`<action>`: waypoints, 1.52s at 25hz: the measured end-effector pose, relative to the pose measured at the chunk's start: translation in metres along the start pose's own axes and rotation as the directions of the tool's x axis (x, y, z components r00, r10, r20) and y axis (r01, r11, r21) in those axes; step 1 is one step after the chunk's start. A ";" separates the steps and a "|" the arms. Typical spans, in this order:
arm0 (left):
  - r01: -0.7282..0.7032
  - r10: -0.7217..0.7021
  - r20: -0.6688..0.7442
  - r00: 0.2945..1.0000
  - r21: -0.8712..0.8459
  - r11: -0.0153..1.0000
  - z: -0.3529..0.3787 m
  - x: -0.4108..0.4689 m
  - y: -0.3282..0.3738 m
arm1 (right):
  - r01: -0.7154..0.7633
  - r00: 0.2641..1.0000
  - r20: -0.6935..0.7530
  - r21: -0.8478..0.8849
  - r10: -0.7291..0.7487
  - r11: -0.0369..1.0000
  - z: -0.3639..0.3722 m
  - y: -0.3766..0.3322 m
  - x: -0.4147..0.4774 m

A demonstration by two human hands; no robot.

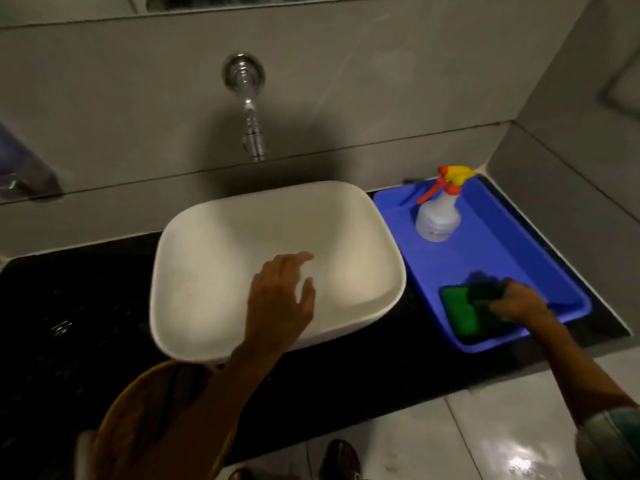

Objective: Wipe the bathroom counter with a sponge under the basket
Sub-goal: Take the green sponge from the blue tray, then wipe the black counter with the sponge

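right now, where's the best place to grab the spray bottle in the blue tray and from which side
Probably the narrow neck of the spray bottle, just under the orange trigger head. It stands upright at the far end of the blue tray, trigger hanging toward the sink, so come from the near side, above the sponge.

**Where a hand can go, and what is in the way**

The big white sink fills the middle of the dark counter. Left of the sink the counter is bare and wide. Along the near edge there is a thin bare strip. On the right, the blue tray sits just beside the sink and close to the right wall. A spray bottle stands at the tray's far end. The tap sticks out over the sink's far side.
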State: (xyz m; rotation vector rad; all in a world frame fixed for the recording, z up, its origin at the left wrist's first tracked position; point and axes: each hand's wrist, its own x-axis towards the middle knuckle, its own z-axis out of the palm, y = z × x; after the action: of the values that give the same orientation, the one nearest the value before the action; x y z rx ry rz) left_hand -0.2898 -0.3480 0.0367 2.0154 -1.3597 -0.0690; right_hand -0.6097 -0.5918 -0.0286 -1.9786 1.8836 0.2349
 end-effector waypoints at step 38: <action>0.680 -0.673 -0.116 0.731 0.205 0.704 -0.241 -0.357 -0.392 | 0.912 0.411 0.218 -0.101 -0.885 0.398 0.395 -0.494 -0.472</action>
State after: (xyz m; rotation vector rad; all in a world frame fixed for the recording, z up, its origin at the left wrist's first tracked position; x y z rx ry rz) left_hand -0.0401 0.1548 -0.1184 2.6180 -0.5410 -0.2132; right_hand -0.1014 0.0049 -0.1220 -2.7308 0.4476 0.2192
